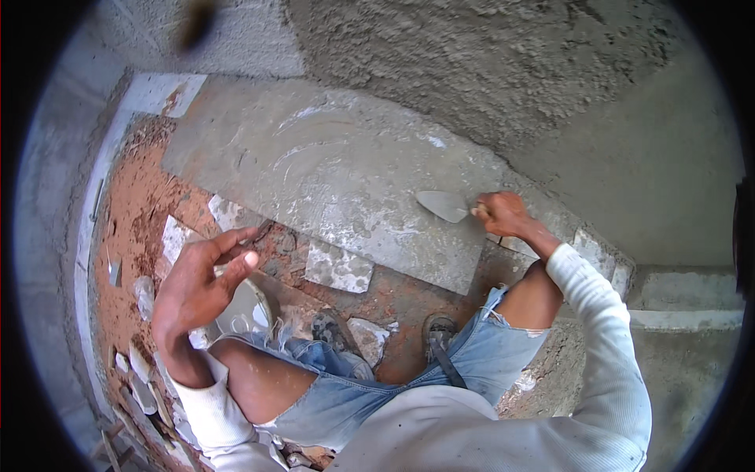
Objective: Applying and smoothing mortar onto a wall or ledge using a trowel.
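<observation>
My right hand is closed round the handle of a pointing trowel. The trowel's pale, leaf-shaped blade points left, over the right part of a large grey board smeared with wet mortar. From this view I cannot tell whether the blade touches the board. My left hand is raised above my left knee, its fingers apart and slightly curled, with nothing in it. Partly hidden behind that hand is a round container with pale, wet-looking contents.
A wall with rough fresh mortar rises along the board's far side; a smoother grey surface lies at right. White-speckled slab pieces lie along the near edge. Reddish soil and broken rubble are at left.
</observation>
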`<state>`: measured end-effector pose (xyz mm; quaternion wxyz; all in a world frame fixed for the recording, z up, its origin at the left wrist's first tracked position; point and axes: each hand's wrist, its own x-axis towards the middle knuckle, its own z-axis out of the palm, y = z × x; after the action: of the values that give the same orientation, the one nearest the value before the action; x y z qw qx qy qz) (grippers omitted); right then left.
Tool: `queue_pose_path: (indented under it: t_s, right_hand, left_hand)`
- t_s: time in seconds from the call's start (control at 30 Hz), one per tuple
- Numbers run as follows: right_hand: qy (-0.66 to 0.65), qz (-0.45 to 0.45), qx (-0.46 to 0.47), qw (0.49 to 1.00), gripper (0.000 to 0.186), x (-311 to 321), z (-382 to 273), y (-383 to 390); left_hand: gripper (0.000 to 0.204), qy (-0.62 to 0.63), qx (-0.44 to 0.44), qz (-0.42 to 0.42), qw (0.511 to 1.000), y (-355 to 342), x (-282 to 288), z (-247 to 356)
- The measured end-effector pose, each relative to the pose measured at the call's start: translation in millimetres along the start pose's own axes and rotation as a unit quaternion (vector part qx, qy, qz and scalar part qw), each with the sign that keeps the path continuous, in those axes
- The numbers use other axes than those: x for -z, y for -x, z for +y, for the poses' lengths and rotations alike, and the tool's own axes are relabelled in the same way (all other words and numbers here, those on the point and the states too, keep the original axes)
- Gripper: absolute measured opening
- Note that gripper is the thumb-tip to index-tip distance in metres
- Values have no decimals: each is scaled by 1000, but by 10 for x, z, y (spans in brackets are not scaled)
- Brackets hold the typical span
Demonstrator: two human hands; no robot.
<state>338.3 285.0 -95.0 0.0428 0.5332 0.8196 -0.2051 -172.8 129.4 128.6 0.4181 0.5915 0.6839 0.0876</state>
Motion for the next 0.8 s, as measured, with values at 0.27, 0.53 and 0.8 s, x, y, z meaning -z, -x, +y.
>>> queue_pose_path:
  t_s: [0.27, 0.53, 0.8]
  right_hand:
    - [-11, 75, 19, 997, 31, -553, -249, -2184]
    - [30, 175, -41, 983, 35, -271, -860, -2096]
    - [90, 215, 94, 968, 33, 1727, -1352, -612]
  left_hand:
    - [49, -9, 54, 39, 998, 585, 33, -105]
    - [50, -1, 73, 40, 997, 544, 130, -204]
    - [50, 40, 20, 56, 997, 176, 239, -318]
